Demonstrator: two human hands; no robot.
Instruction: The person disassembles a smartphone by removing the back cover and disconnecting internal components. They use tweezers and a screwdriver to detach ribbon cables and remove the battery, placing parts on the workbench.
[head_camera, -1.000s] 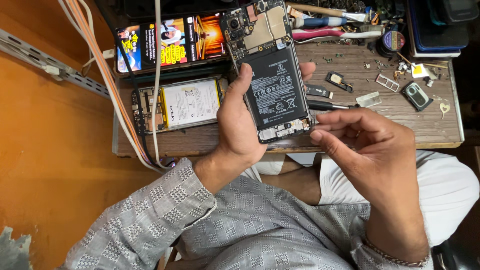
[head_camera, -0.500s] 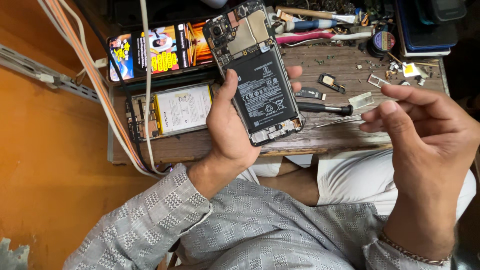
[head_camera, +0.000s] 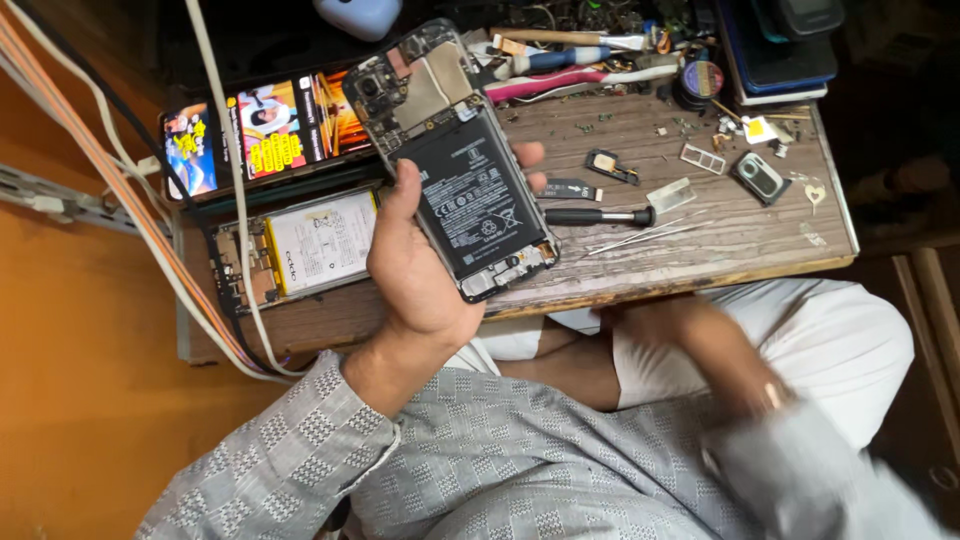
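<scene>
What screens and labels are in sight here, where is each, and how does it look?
Lit phone screen: back left of the wooden table, a rectangle showing bright yellow, orange and blue pictures.
Black battery label: on the opened phone held in the left hand, dark with small white print and symbols.
White battery label: on a second opened phone lying at the table's left, white with a yellow edge.

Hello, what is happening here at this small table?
A person sits at a wooden table strewn with small phone parts. The left hand holds up an opened phone, its back cover off and its black battery showing. The right hand is empty as far as the blur shows, low over the lap, away from the table. A screwdriver and tweezers lie on the table beside the phone. Another opened phone with a white battery lies at the left.
</scene>
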